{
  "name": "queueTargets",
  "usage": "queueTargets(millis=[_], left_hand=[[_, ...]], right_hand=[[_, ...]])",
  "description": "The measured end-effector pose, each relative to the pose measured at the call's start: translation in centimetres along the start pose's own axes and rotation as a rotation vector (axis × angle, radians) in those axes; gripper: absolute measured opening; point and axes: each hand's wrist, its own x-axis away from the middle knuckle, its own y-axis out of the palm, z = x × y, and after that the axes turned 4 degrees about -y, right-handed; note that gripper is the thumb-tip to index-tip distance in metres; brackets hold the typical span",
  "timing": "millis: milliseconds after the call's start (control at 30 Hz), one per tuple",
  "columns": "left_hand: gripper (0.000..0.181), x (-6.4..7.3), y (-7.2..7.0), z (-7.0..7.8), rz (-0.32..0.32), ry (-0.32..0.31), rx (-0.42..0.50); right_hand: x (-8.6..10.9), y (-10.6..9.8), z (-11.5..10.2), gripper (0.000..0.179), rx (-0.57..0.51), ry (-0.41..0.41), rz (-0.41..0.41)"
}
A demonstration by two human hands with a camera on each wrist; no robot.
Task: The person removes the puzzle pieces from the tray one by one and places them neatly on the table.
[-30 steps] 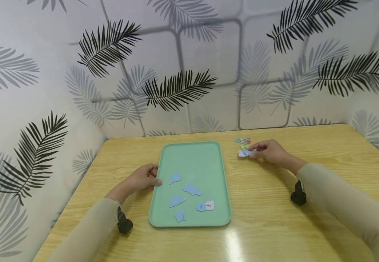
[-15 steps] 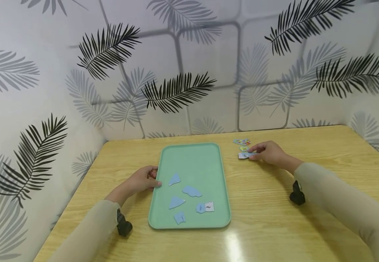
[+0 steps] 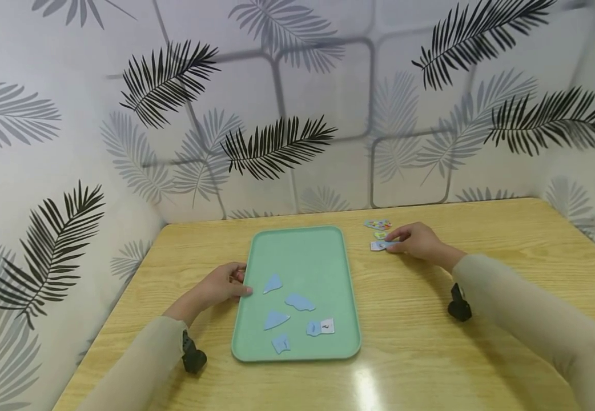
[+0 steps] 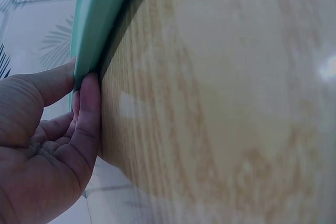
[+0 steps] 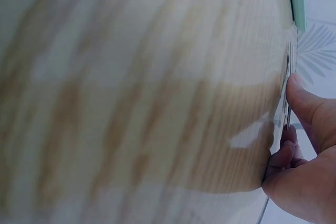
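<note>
Right hand (image 3: 422, 242) is edging slightly toward nine o'clock, pinching blue-and-white pieces (image 3: 378, 246). Left hand (image 3: 222, 284) is gripping green tray (image 3: 300, 254) at nine o'clock.

2 plain beige wrist-length sleeves (image 3: 135, 359), 2 small black wrist devices (image 3: 193, 355), bare left hand (image 3: 221, 283), bare right hand (image 3: 417, 241)

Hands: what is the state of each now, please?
Left hand: holding the green tray by its rim.
Right hand: pinching blue and white card.
</note>
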Motion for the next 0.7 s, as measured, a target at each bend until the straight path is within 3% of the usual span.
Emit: queueTargets(millis=[700], left_hand=[[0.061, 0.02, 0.06, 0.02, -0.002, 0.007, 0.011]], right_hand=[[0.28, 0.24, -0.82, 0.033, 0.005, 0.017, 0.027]])
